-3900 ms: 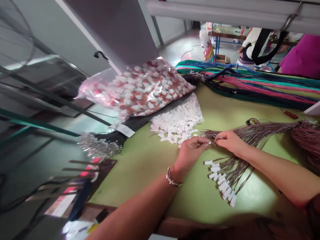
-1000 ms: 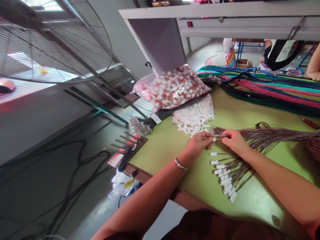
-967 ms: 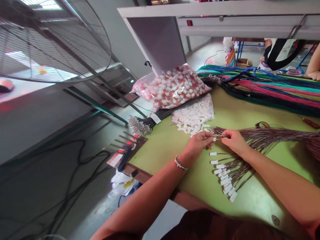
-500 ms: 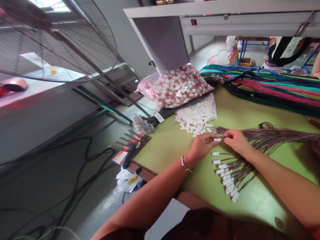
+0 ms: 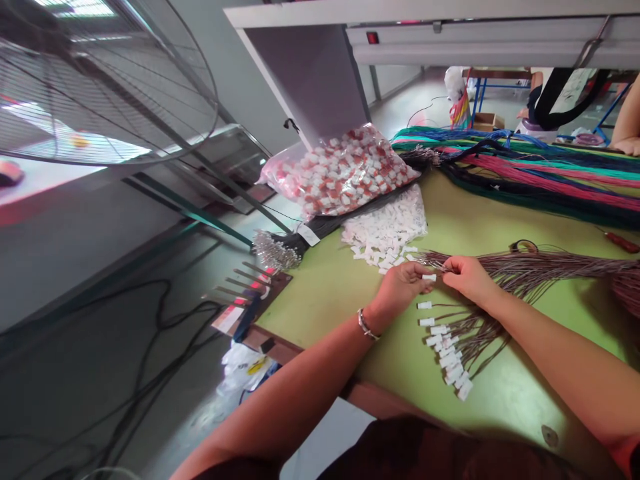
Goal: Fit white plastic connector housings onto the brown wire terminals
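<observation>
My left hand (image 5: 404,288) pinches a small white connector housing (image 5: 429,277) between thumb and fingers, above the green tabletop. Just to its right, my right hand (image 5: 466,279) is closed on a thin brown wire near its end; the fingers partly hide it. A bundle of brown wires (image 5: 540,265) with bare metal tips runs behind and to the right of my hands. Below them lie several brown wires fitted with white connectors (image 5: 449,360), in a slanting row. A clear bag of loose white housings (image 5: 387,230) spills out beyond my left hand.
A larger bag of white and orange parts (image 5: 345,170) sits at the back. Coloured wire bundles (image 5: 540,157) lie at the back right, near a red-handled tool (image 5: 621,241). A metal-pronged rack (image 5: 250,293) is at the left edge. A caged fan (image 5: 110,80) stands left; another person's arm (image 5: 626,127) shows far right.
The whole view has shifted slightly, so everything sits a little further left. My hands keep the same grips, the connector and the wire end still close together.
</observation>
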Demonstrator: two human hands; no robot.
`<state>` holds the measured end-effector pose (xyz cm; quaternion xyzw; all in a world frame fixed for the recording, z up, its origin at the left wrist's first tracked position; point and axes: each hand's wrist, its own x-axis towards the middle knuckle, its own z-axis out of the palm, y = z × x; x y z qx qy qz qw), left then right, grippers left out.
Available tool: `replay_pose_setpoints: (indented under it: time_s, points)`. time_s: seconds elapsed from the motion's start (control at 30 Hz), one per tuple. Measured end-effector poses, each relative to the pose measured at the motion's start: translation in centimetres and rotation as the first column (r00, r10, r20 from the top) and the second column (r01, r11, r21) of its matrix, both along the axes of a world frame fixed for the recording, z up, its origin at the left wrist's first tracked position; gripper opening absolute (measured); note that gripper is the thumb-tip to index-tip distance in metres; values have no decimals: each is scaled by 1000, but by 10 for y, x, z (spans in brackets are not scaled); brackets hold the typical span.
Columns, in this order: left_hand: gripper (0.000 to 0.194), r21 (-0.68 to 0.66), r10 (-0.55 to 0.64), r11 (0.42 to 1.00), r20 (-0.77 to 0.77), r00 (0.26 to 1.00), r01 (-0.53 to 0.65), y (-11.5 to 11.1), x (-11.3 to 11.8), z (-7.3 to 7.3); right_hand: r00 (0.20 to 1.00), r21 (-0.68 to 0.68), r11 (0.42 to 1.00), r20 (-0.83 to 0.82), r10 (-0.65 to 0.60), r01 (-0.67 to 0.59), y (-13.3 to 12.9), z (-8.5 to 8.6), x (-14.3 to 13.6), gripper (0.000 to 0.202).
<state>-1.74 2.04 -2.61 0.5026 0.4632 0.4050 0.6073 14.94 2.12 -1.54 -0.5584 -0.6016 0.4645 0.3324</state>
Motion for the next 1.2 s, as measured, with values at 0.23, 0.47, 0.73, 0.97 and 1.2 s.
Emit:
replay_pose_setpoints:
  time_s: [0.23,0.47,0.73,0.97,1.2]
  points:
    - [27,16,-5,1000,-11,1000,5,-2,5,-3,992,107,994,128,-12,-2,0,-3,-4,11]
    - [13,37,-10,999,-56,998,12,0,7,-5,992,126,992,122,-2,-13,-2,-4,-4,9]
    - [8,322,-279,799,-549,788,507,-17,-28,14,983,-34,998,-172,-57,52,1,-4,1,24]
    - [21,501,139,686,-802,581,528,28,-37,30,967,-74,996,-247,-67,50,0,-4,-1,23]
    - [23,504,225,694,-829,511,513,46,-34,8,981,11,995,-168,-95,98,-1,-2,-3,15]
